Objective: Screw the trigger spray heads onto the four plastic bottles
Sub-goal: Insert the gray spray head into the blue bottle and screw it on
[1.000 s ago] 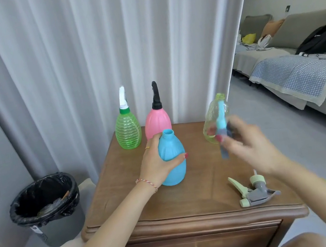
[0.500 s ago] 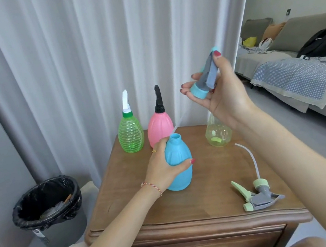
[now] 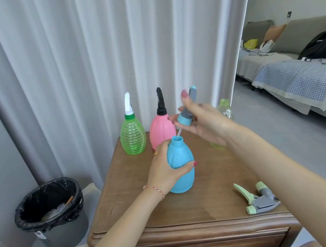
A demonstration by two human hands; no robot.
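Blue bottle (image 3: 181, 163) upright mid-desk (image 3: 211, 180), neck open, no head on it. Left hand (image 3: 166, 169) wrapped around its left side, thumb across the front, gripping firm. Right hand (image 3: 203, 125) up above and just right of the neck, fingers closed on the blue head (image 3: 187, 112): blue collar pointing down-left, grey body and nozzle tip sticking up past the fingertips. Thin dip tube (image 3: 178, 133) slanting from the collar toward the bottle mouth, tip right at the rim; inside or just touching, cannot tell. Collar clear of the neck, not seated.

At the back, green bottle (image 3: 133, 138) with white head on, pink bottle (image 3: 162, 132) beside it with black head on, both upright near the curtain (image 3: 122, 43). Clear yellowish bottle (image 3: 224, 112) behind the right wrist, mostly hidden, neck bare. Green-and-grey head (image 3: 258, 198) lying on its side near the front right corner of the desk, well apart from the bottles, partly behind the right forearm.

Down left on the floor, bin (image 3: 51, 212) with a black liner.
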